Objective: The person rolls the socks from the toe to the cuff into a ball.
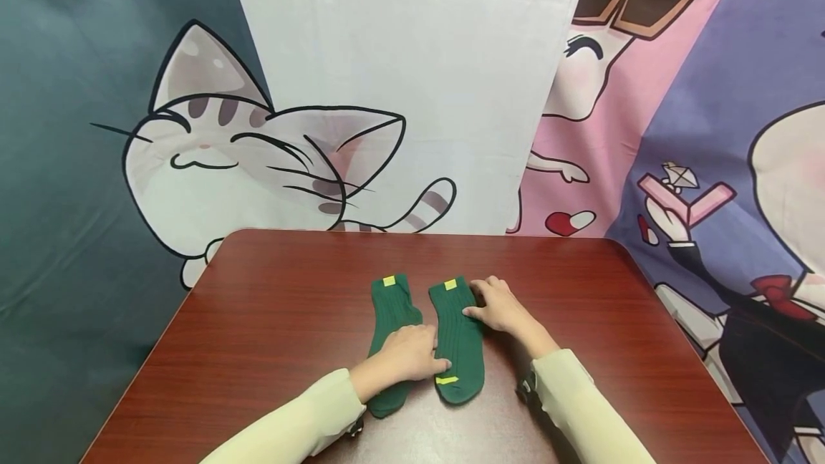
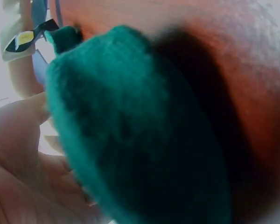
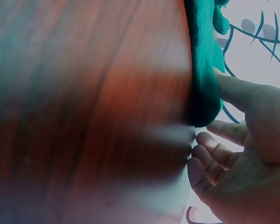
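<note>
Two green ribbed socks lie side by side, toes toward the person, each with a yellow tag at its cuff. My left hand (image 1: 407,353) is laid across the left sock (image 1: 389,310), its thumb reaching the right sock (image 1: 460,342) near a yellow stripe. At the far right edge of that right sock is my right hand (image 1: 501,306), thumb on the fabric and fingers beside the cuff. In the right wrist view the fingers (image 3: 203,175) are loosely bent against the tabletop. A blurred green sock (image 2: 130,135) hides part of the left hand's fingers in the left wrist view.
The socks lie on a reddish-brown wooden table (image 1: 277,292) with rounded far corners. Behind it hangs a printed cloth backdrop (image 1: 412,41) with a cartoon cat and figures. Light sleeves (image 1: 303,417) cover both forearms, with a dark wrist device (image 1: 527,387) under the right one.
</note>
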`<act>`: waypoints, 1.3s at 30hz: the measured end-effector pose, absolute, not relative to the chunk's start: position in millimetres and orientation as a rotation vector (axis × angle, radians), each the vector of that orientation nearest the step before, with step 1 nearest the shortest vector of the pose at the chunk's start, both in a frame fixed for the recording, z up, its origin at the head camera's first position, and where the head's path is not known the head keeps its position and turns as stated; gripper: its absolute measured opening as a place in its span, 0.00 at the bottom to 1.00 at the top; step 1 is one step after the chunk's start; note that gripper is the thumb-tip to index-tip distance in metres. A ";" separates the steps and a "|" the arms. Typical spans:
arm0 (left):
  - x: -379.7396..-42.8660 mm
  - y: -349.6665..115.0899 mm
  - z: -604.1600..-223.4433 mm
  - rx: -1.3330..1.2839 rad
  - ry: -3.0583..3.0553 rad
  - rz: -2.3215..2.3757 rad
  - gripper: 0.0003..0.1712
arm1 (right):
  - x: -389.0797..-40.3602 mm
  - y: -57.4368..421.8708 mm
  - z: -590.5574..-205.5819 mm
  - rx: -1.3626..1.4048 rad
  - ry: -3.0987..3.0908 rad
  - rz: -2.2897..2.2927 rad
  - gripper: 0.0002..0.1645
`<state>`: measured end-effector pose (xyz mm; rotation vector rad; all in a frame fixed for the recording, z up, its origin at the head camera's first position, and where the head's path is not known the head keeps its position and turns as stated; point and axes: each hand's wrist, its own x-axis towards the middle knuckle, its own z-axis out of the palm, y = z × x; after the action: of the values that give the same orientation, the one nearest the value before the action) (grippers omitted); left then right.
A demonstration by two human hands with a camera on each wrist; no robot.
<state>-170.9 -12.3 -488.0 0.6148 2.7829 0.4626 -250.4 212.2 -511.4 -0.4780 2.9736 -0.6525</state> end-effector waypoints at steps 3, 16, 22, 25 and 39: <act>-171.1 -10.4 -491.5 0.598 2.798 0.459 0.22 | -252.9 211.9 -512.8 -0.446 2.965 -0.686 0.32; -171.0 -1.1 -496.8 0.564 2.812 0.350 0.12 | -258.2 204.9 -508.9 -0.382 2.903 -0.780 0.17; -165.3 -1.6 -496.0 0.633 2.816 0.404 0.12 | -256.0 205.9 -513.7 -0.417 2.925 -0.874 0.11; -162.6 -4.5 -494.7 0.654 2.810 0.497 0.11 | -253.4 209.1 -512.4 -0.425 2.914 -0.964 0.09; -158.7 -15.8 -486.3 0.567 2.692 0.772 0.20 | -243.6 220.2 -492.9 -0.369 2.830 -1.269 0.07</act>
<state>-158.7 -15.8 -486.3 0.5673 2.6921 0.7718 -243.6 220.2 -492.9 -0.3695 2.8303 -1.2686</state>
